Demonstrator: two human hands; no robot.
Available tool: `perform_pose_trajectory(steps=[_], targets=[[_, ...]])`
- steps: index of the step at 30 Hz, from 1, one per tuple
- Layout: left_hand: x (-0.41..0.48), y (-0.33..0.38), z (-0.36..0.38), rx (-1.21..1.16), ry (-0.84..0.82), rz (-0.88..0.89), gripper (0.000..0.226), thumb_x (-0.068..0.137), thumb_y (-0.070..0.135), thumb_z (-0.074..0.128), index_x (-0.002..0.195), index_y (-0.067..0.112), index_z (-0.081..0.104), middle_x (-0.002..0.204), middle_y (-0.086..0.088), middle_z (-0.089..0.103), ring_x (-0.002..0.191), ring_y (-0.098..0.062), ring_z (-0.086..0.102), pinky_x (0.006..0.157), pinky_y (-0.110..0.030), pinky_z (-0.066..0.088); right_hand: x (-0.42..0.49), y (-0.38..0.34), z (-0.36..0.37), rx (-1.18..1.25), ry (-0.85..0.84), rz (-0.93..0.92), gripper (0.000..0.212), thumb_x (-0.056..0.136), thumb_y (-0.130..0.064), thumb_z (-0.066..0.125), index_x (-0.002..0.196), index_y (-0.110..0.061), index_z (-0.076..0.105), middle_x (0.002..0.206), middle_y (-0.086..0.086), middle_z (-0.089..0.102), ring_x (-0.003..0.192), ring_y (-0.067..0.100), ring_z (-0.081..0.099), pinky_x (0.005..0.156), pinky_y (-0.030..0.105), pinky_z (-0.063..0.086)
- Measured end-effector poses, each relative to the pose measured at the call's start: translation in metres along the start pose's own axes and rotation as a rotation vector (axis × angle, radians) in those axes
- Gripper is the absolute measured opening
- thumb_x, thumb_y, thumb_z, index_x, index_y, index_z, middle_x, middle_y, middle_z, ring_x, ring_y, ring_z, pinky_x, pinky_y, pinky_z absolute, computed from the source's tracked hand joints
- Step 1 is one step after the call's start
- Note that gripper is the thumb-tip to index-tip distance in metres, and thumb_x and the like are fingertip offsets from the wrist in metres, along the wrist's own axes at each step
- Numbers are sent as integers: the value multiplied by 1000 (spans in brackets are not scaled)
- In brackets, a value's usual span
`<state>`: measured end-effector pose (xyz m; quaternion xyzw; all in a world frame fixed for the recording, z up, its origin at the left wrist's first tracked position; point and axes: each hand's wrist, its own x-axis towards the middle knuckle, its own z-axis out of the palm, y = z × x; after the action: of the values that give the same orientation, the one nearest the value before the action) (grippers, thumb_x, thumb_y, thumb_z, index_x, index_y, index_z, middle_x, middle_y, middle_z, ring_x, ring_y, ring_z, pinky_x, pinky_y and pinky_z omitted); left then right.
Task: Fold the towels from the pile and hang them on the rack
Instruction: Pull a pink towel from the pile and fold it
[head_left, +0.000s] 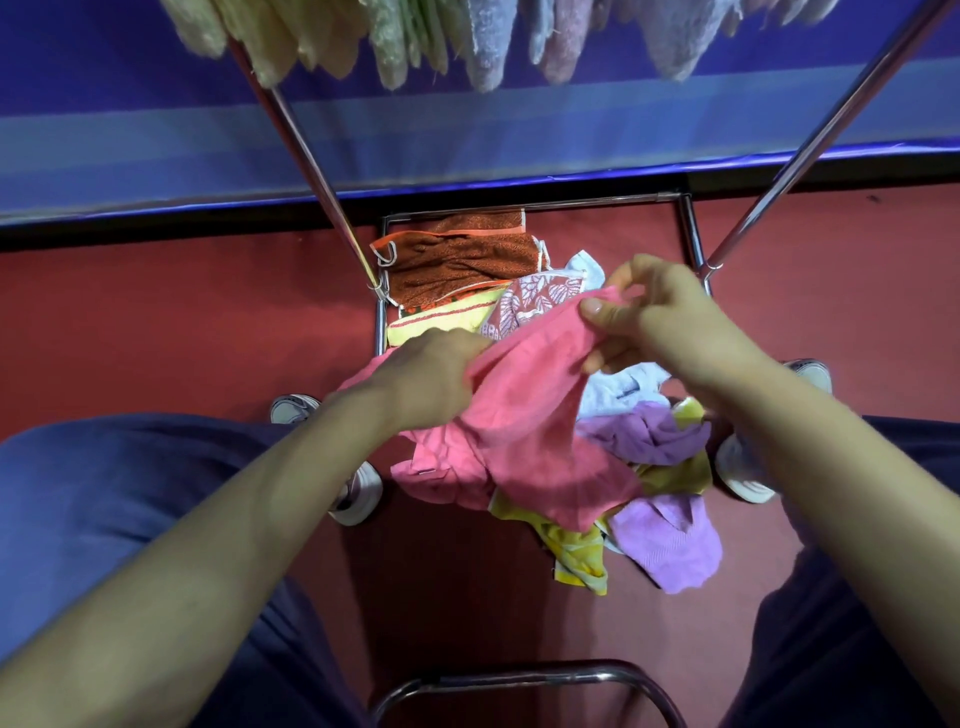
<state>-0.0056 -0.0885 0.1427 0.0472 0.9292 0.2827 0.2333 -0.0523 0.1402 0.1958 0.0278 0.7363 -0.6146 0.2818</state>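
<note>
The person sits over the heap with the pink towel (530, 415) lifted between both hands. The left hand (431, 379) has its fingers curled round a bunched stretch of the cloth's edge, and the right hand (660, 317) pinches the edge between thumb and fingers, a little higher and farther out. The rest of the towel sags from the two grips and drapes down onto the pile (649, 467) directly beneath the hands, where a purple towel (649, 431) and a yellow one (576, 556) lie crumpled under the right wrist. Beyond the left hand's knuckles a brown towel (457, 265) lies flat on the red floor (156, 312). The rack (810, 150) rises past both hands, with the hung towels (488, 47) high above the fingertips.

To my eye the cloth is light, limp and not slippery, so it will not hold any shape of its own. It wants taking by two neighbouring corners and drawing taut. I cannot tell whether either hand has a true corner yet; the left looks to hold mid-edge, so I would expect the fingers to work along the hem.
</note>
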Motion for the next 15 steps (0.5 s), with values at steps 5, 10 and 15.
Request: perform_pose_trajectory(steps=[5,10,15], targets=[[-8,13,-1,-52,-142,60,30,77,-4,62,89,24,65,57,16,55,53,-5,44,54,-22,41,4,4,-14,-293,134,-40,25,90,-8,70,81,-17,48,56,7,67,50,25,67,47,28,50],[-13,24,-1,-178,16,234,70,71,1,72,127,38,52,80,25,52,61,-2,45,62,-24,43,5,5,-16,-398,285,-93,24,86,-9,74,78,-16,52,65,10,69,42,8,60,42,17,44],[-24,45,-6,-153,60,330,91,67,-6,62,137,48,40,84,7,57,58,-17,40,56,-30,48,4,5,-17,-481,380,-118,26,83,-17,78,72,-21,55,73,9,66,50,16,59,44,24,44]])
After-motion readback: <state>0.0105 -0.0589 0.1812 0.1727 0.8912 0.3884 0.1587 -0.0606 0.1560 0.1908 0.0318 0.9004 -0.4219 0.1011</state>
